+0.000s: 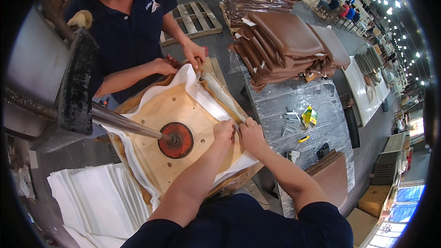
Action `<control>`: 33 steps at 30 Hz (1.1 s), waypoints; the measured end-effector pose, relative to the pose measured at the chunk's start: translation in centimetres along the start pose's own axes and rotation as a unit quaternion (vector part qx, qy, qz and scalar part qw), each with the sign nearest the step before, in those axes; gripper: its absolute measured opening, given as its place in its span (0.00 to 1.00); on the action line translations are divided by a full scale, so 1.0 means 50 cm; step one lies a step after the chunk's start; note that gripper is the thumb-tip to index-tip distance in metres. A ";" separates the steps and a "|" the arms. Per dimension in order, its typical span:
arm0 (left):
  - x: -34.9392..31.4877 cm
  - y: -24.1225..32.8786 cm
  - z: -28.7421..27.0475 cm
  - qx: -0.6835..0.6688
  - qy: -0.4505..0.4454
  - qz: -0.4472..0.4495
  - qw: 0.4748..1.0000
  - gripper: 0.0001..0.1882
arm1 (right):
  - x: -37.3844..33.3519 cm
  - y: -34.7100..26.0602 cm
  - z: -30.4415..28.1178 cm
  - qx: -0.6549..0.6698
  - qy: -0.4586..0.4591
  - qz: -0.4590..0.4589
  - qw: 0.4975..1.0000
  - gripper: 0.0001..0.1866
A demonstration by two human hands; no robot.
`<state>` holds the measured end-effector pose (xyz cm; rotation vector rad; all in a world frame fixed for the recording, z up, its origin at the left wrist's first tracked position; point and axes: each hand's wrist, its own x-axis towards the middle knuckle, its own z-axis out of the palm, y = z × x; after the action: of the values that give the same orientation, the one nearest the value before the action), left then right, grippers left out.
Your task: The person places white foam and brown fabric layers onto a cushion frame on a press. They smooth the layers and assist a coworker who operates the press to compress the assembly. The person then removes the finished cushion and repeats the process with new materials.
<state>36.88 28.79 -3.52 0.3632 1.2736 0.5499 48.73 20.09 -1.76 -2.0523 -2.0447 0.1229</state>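
Note:
A square wooden seat board (pixel 151 156) lies underside up, with white padding (pixel 197 94) and a brown cover folded up around its edges. A round red press plate (pixel 183 138) on a metal rod (pixel 128 121) bears down on its middle. At the board's right edge, my left hand (pixel 223 131) is closed on the cover's pale edge. Right beside it, my right hand (pixel 251 135) grips the same edge, fingers bent. What lies under my fingers is partly hidden. Across the board, a co-worker's hands (pixel 193 55) pinch the cover at the far corner.
White padding sheets (pixel 92 197) are stacked at lower left. To the right, a plastic-covered table (pixel 285 101) carries brown upholstered seats (pixel 285 36), staple strips (pixel 289 118), a yellow-green box (pixel 309 116), a yellow cutter (pixel 303 139) and brown panels (pixel 333 174). A pallet (pixel 195 20) lies behind the co-worker.

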 end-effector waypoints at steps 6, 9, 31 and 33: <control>0.019 0.027 -0.026 -0.043 -0.023 -0.015 0.999 0.11 | 0.005 -0.001 0.034 0.016 0.082 0.003 0.997 0.05; -0.007 0.010 -0.045 0.067 -0.040 0.027 0.997 0.11 | -0.005 -0.002 0.041 0.053 0.114 0.007 0.992 0.05; 0.023 -0.003 -0.012 0.044 -0.022 -0.009 0.999 0.12 | -0.015 -0.006 0.034 0.059 0.118 0.008 0.991 0.07; 0.021 -0.007 -0.006 0.039 -0.022 -0.003 0.999 0.12 | -0.008 -0.005 0.028 0.046 0.102 0.019 0.994 0.06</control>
<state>36.87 29.09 -4.60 0.4332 1.2560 0.4863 48.15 19.83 -3.10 -1.9618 -1.8446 0.0126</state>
